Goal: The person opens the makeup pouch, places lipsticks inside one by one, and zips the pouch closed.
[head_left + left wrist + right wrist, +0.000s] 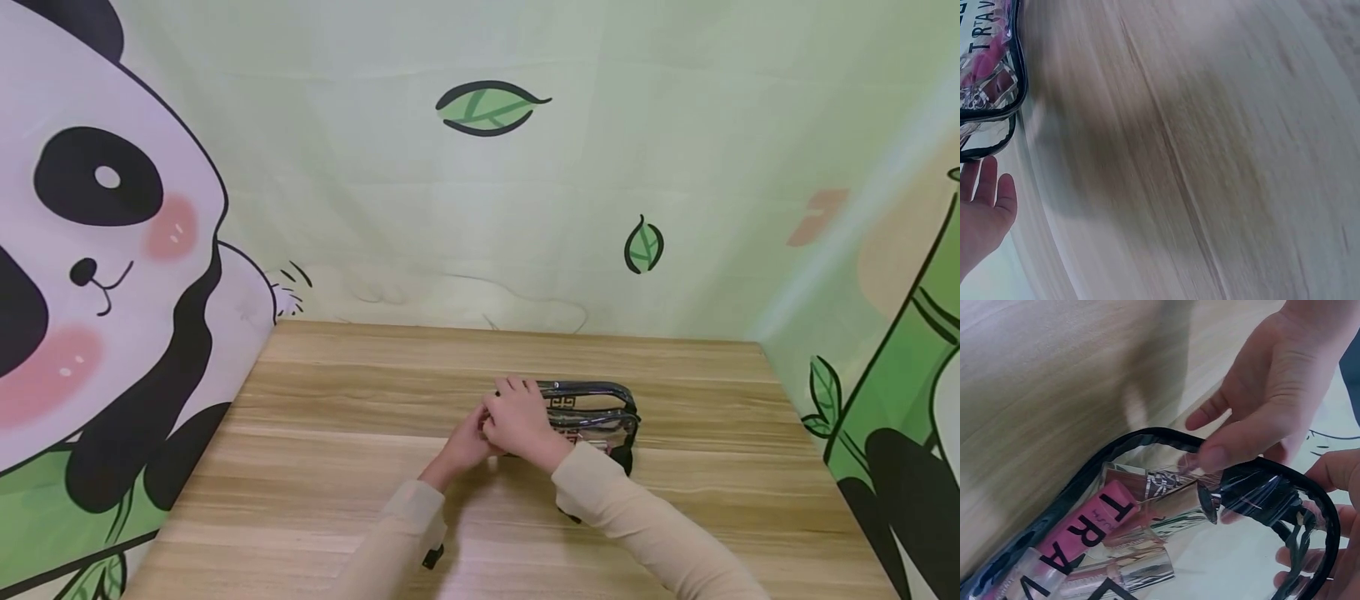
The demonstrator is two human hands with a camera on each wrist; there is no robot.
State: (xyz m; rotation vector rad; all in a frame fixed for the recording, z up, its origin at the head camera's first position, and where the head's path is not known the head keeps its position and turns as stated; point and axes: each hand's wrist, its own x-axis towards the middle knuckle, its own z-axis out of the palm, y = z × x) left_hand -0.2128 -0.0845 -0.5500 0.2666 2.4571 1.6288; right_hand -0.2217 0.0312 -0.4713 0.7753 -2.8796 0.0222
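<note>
A clear cosmetic pouch [600, 427] with black trim lies on the wooden table, with both hands at its left end. Black letters and several make-up items show through its plastic in the right wrist view, among them a pink tube [1094, 522] and a lip colour with a shiny silver cap [1147, 569]. My left hand [467, 440] pinches the trimmed edge, its thumb on the near side of the plastic. My right hand [519, 418] curls round the end of the pouch and covers part of it from above. Some fingers show through the clear plastic.
The wood-grain table [315, 467] reaches back to a pale green cloth backdrop [360, 167] printed with a panda and leaves. A small black piece [432, 557] hangs by the left sleeve [405, 521].
</note>
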